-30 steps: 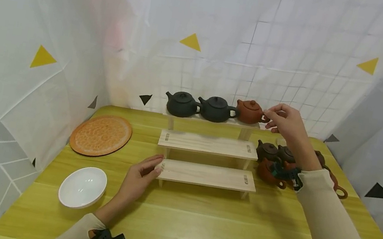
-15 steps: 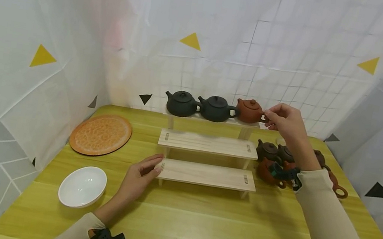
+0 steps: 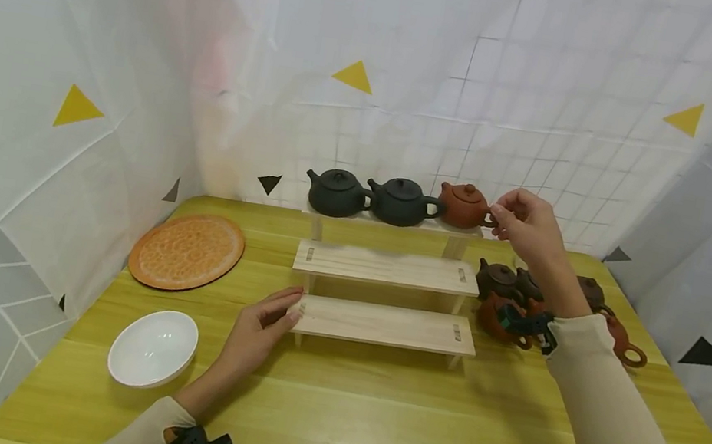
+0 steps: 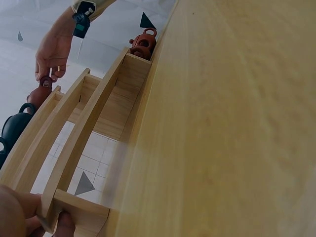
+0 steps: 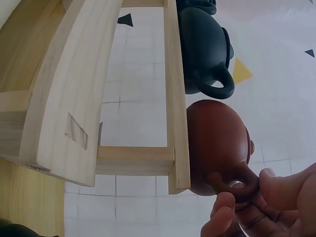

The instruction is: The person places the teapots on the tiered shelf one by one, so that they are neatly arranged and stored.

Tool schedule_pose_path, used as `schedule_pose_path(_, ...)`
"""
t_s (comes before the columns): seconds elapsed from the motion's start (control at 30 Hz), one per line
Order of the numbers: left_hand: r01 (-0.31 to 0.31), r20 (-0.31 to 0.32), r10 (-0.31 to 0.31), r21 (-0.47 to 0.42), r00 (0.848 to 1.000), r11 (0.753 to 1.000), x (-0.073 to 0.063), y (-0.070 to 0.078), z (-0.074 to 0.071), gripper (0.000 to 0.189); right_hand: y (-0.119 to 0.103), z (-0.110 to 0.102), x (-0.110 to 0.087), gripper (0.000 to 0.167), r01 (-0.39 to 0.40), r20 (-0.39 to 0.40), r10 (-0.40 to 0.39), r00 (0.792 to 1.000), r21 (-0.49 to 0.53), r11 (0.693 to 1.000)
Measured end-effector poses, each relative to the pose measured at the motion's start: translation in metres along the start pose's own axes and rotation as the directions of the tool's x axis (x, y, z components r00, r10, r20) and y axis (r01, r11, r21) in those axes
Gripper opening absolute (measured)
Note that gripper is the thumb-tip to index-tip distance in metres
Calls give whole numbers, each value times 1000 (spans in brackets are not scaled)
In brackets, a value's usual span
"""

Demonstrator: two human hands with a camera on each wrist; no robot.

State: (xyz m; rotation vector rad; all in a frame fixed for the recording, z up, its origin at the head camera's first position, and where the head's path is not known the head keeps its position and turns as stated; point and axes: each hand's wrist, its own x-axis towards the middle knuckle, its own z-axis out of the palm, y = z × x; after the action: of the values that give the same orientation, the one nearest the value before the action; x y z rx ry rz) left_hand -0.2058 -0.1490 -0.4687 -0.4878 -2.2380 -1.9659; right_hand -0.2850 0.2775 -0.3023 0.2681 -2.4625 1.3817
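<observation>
My right hand pinches the handle of a reddish-brown teapot, which sits at the right end of the top step of a three-tier wooden stand. In the right wrist view, thumb and fingers close round the handle loop of that teapot. Two dark teapots stand to its left on the same step, one in the middle and one at the left end. My left hand grips the left end of the lowest step; in the left wrist view its thumb and fingers are on that wooden end.
Several brown and reddish teapots crowd the table right of the stand, partly behind my right forearm. At left lie a round orange patterned mat and a white bowl. A white sheet wall hangs behind the table.
My right hand's fingers have drawn in slightly at the teapot's handle. The teapots on the top step and my left hand stay in place.
</observation>
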Motion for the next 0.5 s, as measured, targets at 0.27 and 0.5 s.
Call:
schedule_pose_path(0.27,-10,7,10,-1,1000,1000,-1,1,0,36,0,1,-1,28,-4,-1,4,1000,-11,1000)
schedule_pose_path(0.5,-2,3,2,-4,1000,1000,0,1,0,36,-1,0,-1,27,-16,9,16,1000,-1,1000)
